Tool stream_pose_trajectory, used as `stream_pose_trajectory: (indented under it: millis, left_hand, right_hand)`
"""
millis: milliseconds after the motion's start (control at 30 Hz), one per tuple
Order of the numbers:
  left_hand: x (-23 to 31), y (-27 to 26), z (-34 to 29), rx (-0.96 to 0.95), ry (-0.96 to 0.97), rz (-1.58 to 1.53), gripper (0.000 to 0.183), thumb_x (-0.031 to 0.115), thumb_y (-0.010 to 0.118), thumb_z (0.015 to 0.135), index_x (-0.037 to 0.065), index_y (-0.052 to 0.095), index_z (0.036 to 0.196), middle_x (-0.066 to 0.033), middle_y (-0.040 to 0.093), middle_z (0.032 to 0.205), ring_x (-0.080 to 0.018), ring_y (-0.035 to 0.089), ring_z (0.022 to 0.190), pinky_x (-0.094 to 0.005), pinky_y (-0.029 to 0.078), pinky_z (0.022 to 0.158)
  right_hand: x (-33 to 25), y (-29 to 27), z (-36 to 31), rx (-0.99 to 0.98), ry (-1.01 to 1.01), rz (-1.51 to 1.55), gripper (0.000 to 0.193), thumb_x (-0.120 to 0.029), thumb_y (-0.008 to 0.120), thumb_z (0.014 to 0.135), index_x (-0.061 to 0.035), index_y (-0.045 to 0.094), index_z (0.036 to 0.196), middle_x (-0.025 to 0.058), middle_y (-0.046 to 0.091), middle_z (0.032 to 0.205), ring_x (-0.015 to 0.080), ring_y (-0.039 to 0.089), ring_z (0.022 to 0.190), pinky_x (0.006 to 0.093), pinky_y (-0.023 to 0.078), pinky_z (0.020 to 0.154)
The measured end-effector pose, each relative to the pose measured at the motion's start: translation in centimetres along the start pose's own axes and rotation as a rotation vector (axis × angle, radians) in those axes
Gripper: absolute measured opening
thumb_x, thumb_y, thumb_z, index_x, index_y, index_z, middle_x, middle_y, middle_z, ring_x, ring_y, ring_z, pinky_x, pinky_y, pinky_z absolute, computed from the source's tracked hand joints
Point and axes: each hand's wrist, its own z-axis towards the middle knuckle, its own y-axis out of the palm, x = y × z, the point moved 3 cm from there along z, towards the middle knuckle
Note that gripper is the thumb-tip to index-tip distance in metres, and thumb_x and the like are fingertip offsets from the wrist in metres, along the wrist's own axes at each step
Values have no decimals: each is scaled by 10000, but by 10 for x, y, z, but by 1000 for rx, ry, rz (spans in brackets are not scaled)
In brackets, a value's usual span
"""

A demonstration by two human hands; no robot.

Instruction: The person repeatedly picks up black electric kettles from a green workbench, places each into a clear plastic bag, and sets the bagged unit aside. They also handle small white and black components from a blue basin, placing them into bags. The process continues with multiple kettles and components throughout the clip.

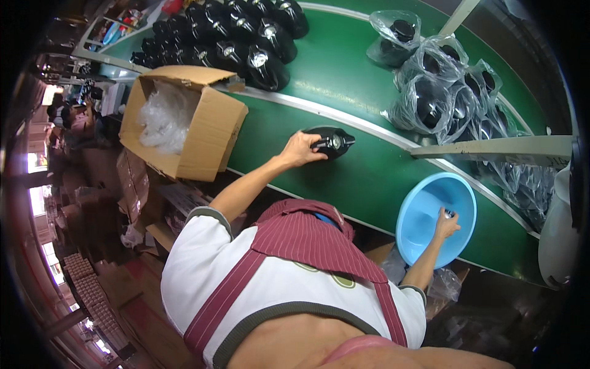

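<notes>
A glossy black jug [332, 143] with a pointed spout and a silvery round top stands on the green work surface in front of me. My left hand [301, 149] is closed round its handle, at the side opposite the spout. To the right, a light blue plastic basin [410, 212] sits near the front edge. Inside it, my right hand [448, 225] pinches a small silvery piece [450, 214]. Fingers cover most of that piece, so its kind cannot be made out.
An open cardboard box [215, 132] with clear plastic bags [167, 117] stands left. Behind a metal rail [319, 111], several black jugs [265, 64] stand far left; several bagged black jugs [427, 101] fill the far right. A pale metal bar [498, 147] juts in from the right.
</notes>
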Motion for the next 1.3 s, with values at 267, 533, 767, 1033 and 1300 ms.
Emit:
stream_pose_trajectory:
  millis: [267,533,767,1033,1300]
  left_hand:
    - [-2,9,14,49,-62,12,412,344,889,704,43,620,789,-119,657,688,-328,664,652,-406,531,637]
    - [-12,7,4,37,62,-61,328,267,870,725,46,668,859,-94,611,649,-254,587,568,-372,501,613]
    - [-12,15,-10,-4,162,-83,290,235,855,719,57,675,860,-115,630,673,-284,608,602,-376,500,625]
    - [-8,20,1,-65,192,-8,290,251,836,719,79,687,899,-115,661,715,-332,662,693,-422,514,672]
    - [0,24,6,-109,242,80,239,240,812,721,121,711,902,-150,668,723,-371,663,703,-447,522,659]
  right_hand:
    - [-235,-57,-190,-219,-671,999,282,-186,871,808,-47,627,827,176,670,1261,213,608,1124,367,492,943]
    - [-310,4,-230,-670,-730,1072,642,-201,890,791,-14,542,1297,201,625,1298,245,626,1184,402,527,1006]
    - [-296,-12,-229,-694,-1114,695,882,-200,868,794,-136,410,1544,167,568,1370,279,595,1245,393,495,1064]
    - [-288,-19,-225,-752,-1104,622,865,-113,862,745,-123,444,1503,158,554,1329,339,605,1209,411,539,1007]
    - [-297,-26,-221,-541,-1515,354,802,-67,877,693,-94,491,1396,177,561,1350,375,614,1186,417,541,991]
